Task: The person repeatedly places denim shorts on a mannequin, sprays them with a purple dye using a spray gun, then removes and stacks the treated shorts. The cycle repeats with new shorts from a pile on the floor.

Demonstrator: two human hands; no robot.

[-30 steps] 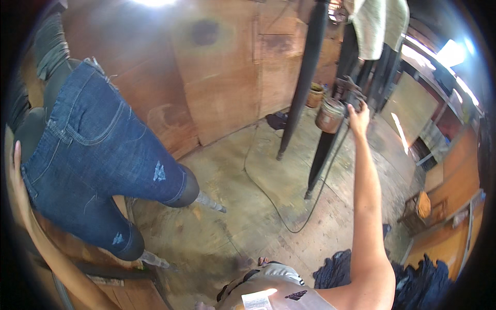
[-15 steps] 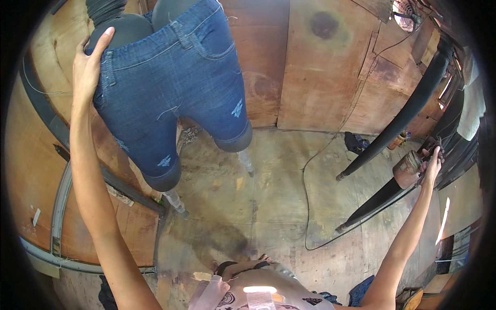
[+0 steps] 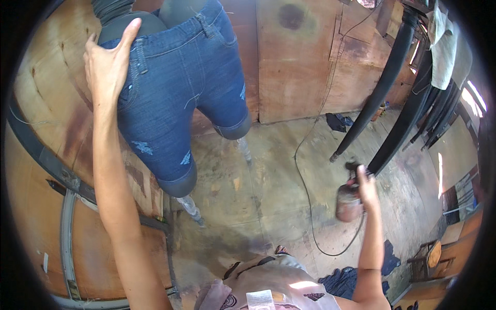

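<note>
Ten o'clock: left hand, spread open, braces the jeans! Four: right hand curled round spray gun; keep hose slack.

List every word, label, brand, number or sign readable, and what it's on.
Grey shirt, right side: dark logo with lettering, not transcribed.
Its left side: round dark emblem, no legible words.
White patch: any print too small to read.
Jeans: none visible.
Spray gun: too blurred.

The person wears a pale shirt with dark emblems and a whitish rectangular patch; the left hand and right hand are bare.
</note>
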